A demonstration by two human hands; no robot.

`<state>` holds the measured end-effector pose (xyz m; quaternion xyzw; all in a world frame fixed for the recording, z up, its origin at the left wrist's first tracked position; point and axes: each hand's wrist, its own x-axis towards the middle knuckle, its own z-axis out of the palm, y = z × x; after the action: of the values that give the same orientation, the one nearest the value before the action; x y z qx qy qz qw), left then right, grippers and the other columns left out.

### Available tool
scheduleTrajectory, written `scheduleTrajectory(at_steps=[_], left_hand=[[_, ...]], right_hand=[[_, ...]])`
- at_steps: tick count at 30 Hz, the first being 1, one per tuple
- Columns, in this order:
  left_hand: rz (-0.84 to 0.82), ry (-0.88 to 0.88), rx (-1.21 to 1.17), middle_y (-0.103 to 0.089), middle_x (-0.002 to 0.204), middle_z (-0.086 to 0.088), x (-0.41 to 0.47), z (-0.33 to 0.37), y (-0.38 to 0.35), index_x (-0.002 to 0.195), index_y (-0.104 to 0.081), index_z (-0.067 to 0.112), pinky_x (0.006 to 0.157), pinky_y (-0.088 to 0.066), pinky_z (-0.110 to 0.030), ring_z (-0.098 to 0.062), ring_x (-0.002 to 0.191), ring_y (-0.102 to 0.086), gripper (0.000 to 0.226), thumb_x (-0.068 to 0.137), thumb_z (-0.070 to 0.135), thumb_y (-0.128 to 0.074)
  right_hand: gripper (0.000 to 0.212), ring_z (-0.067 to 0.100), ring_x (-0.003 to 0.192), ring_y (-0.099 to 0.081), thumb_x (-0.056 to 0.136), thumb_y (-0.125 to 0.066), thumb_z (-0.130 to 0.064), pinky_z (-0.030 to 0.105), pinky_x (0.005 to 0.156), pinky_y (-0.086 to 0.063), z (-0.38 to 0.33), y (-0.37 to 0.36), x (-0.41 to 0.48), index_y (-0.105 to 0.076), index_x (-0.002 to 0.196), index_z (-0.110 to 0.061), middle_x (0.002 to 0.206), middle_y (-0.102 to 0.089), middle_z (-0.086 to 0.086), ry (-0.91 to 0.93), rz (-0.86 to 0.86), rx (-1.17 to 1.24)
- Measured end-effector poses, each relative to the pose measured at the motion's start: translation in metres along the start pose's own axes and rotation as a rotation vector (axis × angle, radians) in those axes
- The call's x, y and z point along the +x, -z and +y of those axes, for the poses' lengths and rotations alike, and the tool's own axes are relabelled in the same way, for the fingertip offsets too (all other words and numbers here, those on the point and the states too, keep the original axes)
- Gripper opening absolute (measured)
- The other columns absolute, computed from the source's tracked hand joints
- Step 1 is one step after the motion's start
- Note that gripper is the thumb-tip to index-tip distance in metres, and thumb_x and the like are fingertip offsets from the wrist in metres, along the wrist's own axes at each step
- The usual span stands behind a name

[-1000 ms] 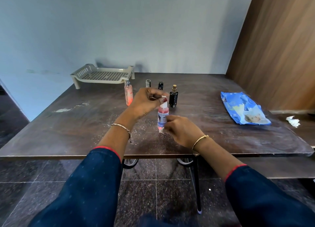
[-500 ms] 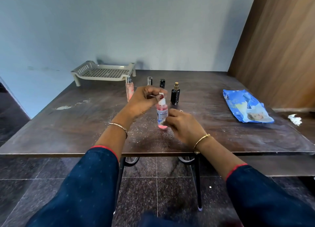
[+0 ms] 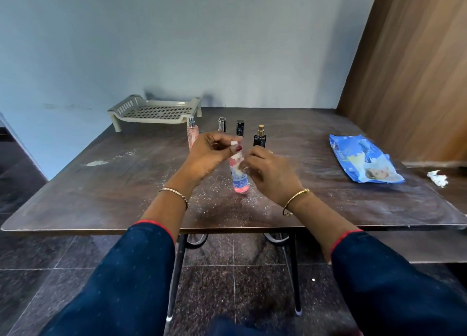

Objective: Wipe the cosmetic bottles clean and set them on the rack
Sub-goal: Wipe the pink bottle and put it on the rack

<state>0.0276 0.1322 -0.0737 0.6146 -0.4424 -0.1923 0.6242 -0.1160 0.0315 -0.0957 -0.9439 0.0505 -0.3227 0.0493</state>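
Head view: the pink spray bottle [image 3: 240, 181], holding pink liquid, stands on the dusty table [image 3: 101, 191] near its front edge. The left hand [image 3: 209, 156] pinches its white cap. The right hand [image 3: 271, 174] pinches a white scrap [image 3: 238, 167] to its shoulder, higher than half a second ago. The slotted rack [image 3: 156, 112] sits against the blue wall, and a blue wipes pack [image 3: 364, 161] lies to the right.
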Motion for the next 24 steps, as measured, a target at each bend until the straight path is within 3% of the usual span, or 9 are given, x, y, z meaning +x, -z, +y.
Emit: scheduleTrajectory(at_steps=[2,5,10,13,15,17,19,21,24], left_hand=[[0.0,0.0,0.02,-0.073,0.083,0.006,0.0,0.0,0.003,0.095,-0.071,0.015,0.083,-0.056,-0.026,-0.008,0.083,-0.068,0.024,0.079,-0.002,-0.067],[-0.006,0.001,0.024,-0.072,0.075,0.014,-0.001,0.002,0.005,0.096,-0.069,0.017,0.073,-0.055,-0.017,0.001,0.076,-0.067,0.026,0.081,-0.003,-0.066],[-0.043,0.022,0.007,-0.07,0.071,0.018,-0.001,0.005,0.003,0.104,-0.067,0.019,0.071,-0.055,-0.017,0.005,0.072,-0.064,0.03,0.083,-0.003,-0.063],[-0.044,0.035,-0.001,-0.071,0.076,0.018,-0.003,0.004,0.003,0.108,-0.066,0.016,0.074,-0.056,-0.02,0.003,0.077,-0.065,0.032,0.083,-0.004,-0.063],[-0.043,0.032,-0.004,-0.072,0.08,0.014,-0.004,0.004,0.004,0.101,-0.068,0.017,0.072,-0.055,-0.019,-0.001,0.079,-0.067,0.027,0.083,-0.004,-0.063],[-0.038,0.031,-0.004,-0.073,0.084,0.011,-0.004,0.003,0.005,0.097,-0.069,0.017,0.073,-0.054,-0.019,-0.003,0.082,-0.068,0.026,0.083,-0.004,-0.064],[-0.033,0.032,-0.008,-0.073,0.085,0.009,-0.004,0.003,0.007,0.098,-0.069,0.015,0.074,-0.054,-0.02,-0.004,0.082,-0.068,0.025,0.082,-0.003,-0.064],[-0.02,0.043,-0.014,-0.073,0.083,0.01,-0.004,0.002,0.008,0.1,-0.069,0.013,0.07,-0.054,-0.017,-0.002,0.077,-0.068,0.024,0.082,-0.003,-0.064],[0.005,0.061,-0.025,-0.072,0.083,0.009,-0.005,0.002,0.01,0.101,-0.069,0.011,0.07,-0.055,-0.018,-0.001,0.076,-0.067,0.023,0.083,-0.003,-0.064]], right_hand=[[0.007,0.023,0.074,-0.063,0.08,-0.068,-0.003,0.026,0.063,-0.051,-0.002,-0.008,-0.006,-0.069,0.084,-0.008,0.095,-0.065,0.006,0.036,-0.054,0.011],[0.008,0.027,0.077,-0.064,0.085,-0.065,-0.01,0.038,0.064,-0.055,0.0,-0.012,-0.01,-0.072,0.089,-0.008,0.098,-0.065,0.005,0.041,-0.171,-0.025],[0.019,0.027,0.091,-0.063,0.09,-0.057,-0.011,0.039,0.079,-0.052,-0.003,-0.011,-0.011,-0.071,0.103,-0.009,0.111,-0.064,0.004,0.088,-0.385,-0.058],[0.014,0.024,0.081,-0.064,0.083,-0.065,-0.002,0.032,0.068,-0.054,0.001,-0.002,-0.001,-0.071,0.094,-0.008,0.098,-0.066,0.006,0.043,-0.199,-0.002],[0.012,0.023,0.07,-0.059,0.078,-0.068,0.003,0.023,0.058,-0.042,0.002,0.003,0.008,-0.069,0.085,-0.006,0.086,-0.062,0.008,0.027,-0.026,-0.004],[0.009,0.021,0.066,-0.055,0.078,-0.066,0.001,0.02,0.058,-0.035,-0.003,0.003,0.014,-0.067,0.084,-0.005,0.083,-0.06,0.01,0.032,0.064,-0.036],[0.005,0.022,0.062,-0.055,0.078,-0.062,-0.003,0.022,0.054,-0.037,-0.01,-0.001,0.014,-0.066,0.081,-0.004,0.081,-0.06,0.011,0.057,0.113,-0.044],[0.007,0.022,0.061,-0.057,0.076,-0.067,-0.001,0.023,0.052,-0.043,-0.012,-0.006,0.008,-0.068,0.081,-0.005,0.081,-0.061,0.009,0.093,0.092,-0.043],[0.018,0.025,0.067,-0.063,0.073,-0.072,0.003,0.03,0.056,-0.053,-0.009,-0.017,-0.008,-0.071,0.087,-0.008,0.09,-0.064,0.006,0.147,-0.095,-0.053]])
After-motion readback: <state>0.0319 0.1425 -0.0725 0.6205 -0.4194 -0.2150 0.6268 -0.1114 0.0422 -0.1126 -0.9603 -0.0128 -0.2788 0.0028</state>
